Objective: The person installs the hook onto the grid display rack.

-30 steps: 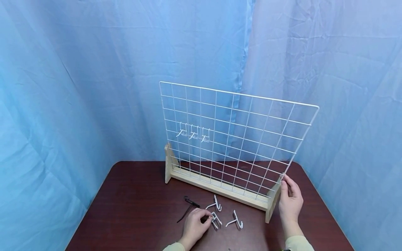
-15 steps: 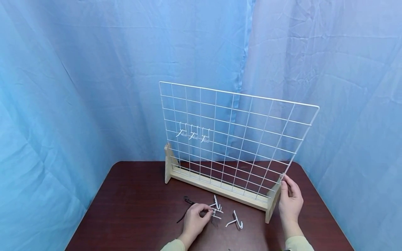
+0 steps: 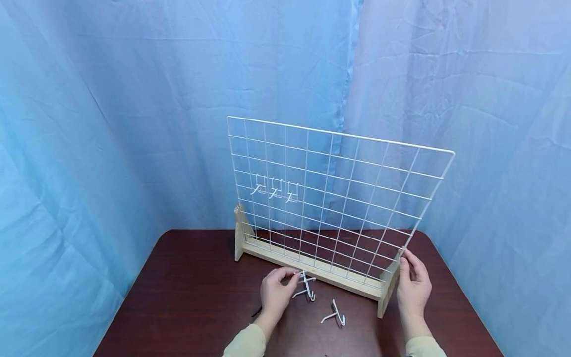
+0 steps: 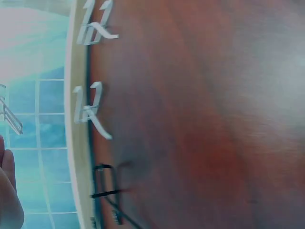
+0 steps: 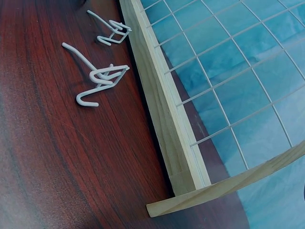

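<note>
We see a person's two hands at a dark red-brown table [image 3: 192,292]. The left hand [image 3: 275,293] pinches a white hook [image 4: 13,123] between thumb and forefinger, its prongs pointing right of the fingertips. Just below those fingertips lies a second hook [image 4: 89,113], also white; the two overlap in the head view, and we cannot tell whether they touch. Farther right and nearer the person, between the hands, a third hook [image 3: 337,311] lies on the table. A black hook [image 4: 106,193] lies beneath the left hand, mostly hidden from above.

The right hand [image 3: 413,285] grips the right end of a wooden stand [image 3: 343,284], thumb in front, where an upright white wire grid [image 3: 327,174] meets it. Above and left of the left fingertips, three white hooks [image 3: 275,193] hang side by side on the grid.
</note>
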{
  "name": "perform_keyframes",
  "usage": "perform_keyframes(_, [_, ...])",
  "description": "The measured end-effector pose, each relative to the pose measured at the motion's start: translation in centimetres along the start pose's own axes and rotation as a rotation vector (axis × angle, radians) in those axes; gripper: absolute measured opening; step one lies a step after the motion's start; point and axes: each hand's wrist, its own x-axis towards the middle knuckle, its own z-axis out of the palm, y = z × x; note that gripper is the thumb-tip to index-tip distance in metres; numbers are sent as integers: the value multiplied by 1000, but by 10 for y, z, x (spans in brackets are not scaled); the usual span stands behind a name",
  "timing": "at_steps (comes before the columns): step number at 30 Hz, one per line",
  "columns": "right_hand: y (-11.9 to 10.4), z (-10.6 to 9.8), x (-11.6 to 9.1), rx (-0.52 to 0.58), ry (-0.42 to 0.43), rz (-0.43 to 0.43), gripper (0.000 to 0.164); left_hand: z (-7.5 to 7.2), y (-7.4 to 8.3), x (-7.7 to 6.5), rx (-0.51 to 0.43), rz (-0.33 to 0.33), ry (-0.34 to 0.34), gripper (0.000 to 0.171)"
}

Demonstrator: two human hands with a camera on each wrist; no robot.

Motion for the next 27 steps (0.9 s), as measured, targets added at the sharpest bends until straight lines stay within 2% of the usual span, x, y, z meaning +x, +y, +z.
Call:
perform_keyframes(6, [-1, 0, 0, -1, -3, 0, 26, -3, 8, 21, -47, 6, 70, 8])
perform_keyframes(13, [-2, 0, -1, -24, -9, 9, 26, -6, 18, 36, -109, -42, 118, 5])
perform_keyframes(27, [-2, 0, -1, -25, -7, -1, 25, -10, 43, 61, -63, 50, 244, 8])
